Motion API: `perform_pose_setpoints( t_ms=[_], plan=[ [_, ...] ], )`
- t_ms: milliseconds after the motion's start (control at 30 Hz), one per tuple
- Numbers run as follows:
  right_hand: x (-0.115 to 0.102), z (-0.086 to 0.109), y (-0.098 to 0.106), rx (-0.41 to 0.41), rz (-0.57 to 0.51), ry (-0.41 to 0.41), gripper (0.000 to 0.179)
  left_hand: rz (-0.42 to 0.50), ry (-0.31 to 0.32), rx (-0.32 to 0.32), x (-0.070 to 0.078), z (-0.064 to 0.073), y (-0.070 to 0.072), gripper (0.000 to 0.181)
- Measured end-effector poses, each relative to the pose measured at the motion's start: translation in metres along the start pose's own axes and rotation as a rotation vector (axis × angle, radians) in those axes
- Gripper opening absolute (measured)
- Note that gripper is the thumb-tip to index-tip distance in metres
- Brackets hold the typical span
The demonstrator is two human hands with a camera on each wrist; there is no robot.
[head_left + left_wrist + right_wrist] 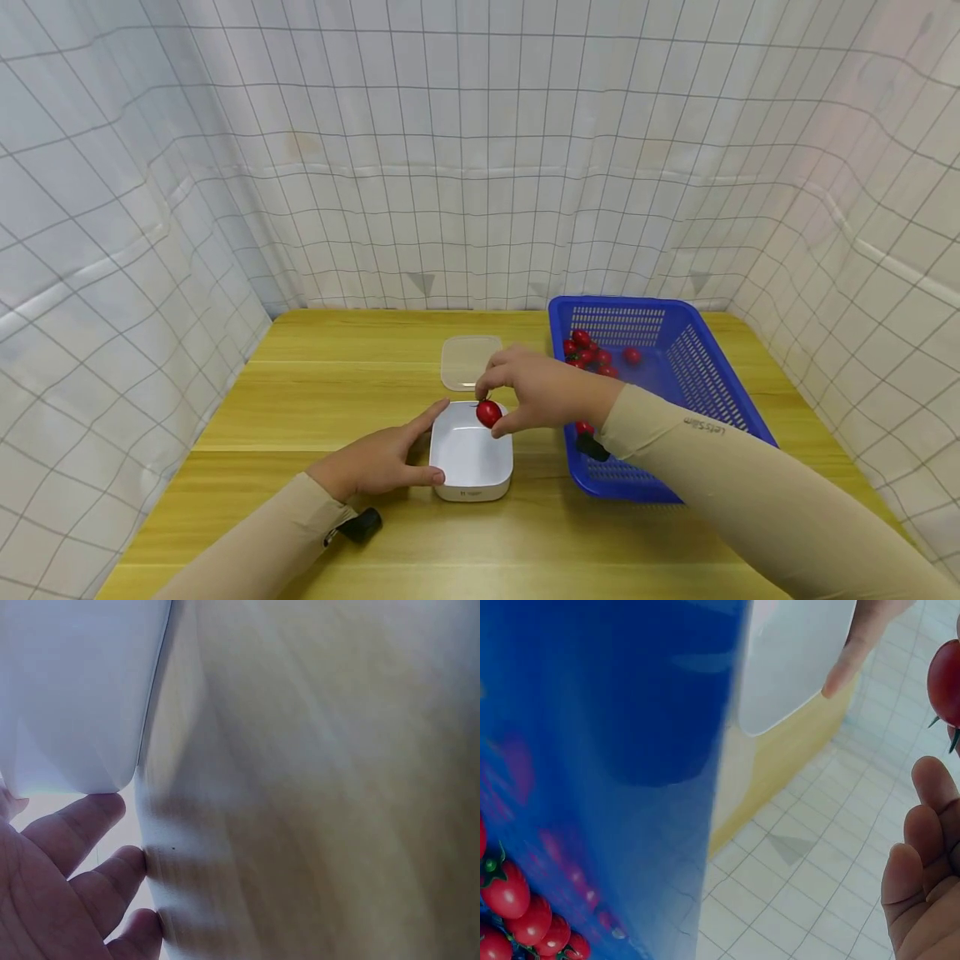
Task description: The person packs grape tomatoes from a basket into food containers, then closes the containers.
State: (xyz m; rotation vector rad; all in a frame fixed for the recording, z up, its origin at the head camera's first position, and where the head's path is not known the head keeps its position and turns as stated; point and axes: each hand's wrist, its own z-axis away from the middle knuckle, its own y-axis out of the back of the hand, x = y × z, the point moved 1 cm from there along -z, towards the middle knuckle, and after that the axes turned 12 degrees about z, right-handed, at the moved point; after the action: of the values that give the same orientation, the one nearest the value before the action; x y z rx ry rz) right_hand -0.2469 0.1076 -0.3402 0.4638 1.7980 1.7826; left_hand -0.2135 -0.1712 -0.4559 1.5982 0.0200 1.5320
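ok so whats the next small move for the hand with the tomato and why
Probably lower and release. The right hand pinches a cherry tomato just above the far rim of the white container, which looks empty, while the left hand steadies its side. The lid lies apart on the table, so nothing blocks the opening.

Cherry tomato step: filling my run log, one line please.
right hand pinches cherry tomato over white container | left hand steadies container

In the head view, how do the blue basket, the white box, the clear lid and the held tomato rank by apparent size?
1. Blue basket, clearly largest.
2. White box.
3. Clear lid, farther away, so its rank against the box is unsure.
4. Tomato, smallest.
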Motion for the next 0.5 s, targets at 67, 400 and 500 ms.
perform_pose_setpoints(
  t_ms=[67,400,500],
  plan=[
    [-0.0006,-0.0007,0.0002,-0.008,-0.011,-0.008,0.038,-0.003,-0.001,0.000,-0.0006,0.0000,0.0000,0.107],
    [-0.0056,-0.0028,0.0032,-0.030,-0.017,-0.011,0.038,-0.009,-0.004,-0.003,-0.0020,-0.0009,0.0002,0.107],
    [-0.0081,-0.0036,0.0044,-0.036,-0.016,-0.008,0.038,-0.014,-0.003,-0.002,-0.0019,-0.0013,0.0002,0.107]
  ],
)
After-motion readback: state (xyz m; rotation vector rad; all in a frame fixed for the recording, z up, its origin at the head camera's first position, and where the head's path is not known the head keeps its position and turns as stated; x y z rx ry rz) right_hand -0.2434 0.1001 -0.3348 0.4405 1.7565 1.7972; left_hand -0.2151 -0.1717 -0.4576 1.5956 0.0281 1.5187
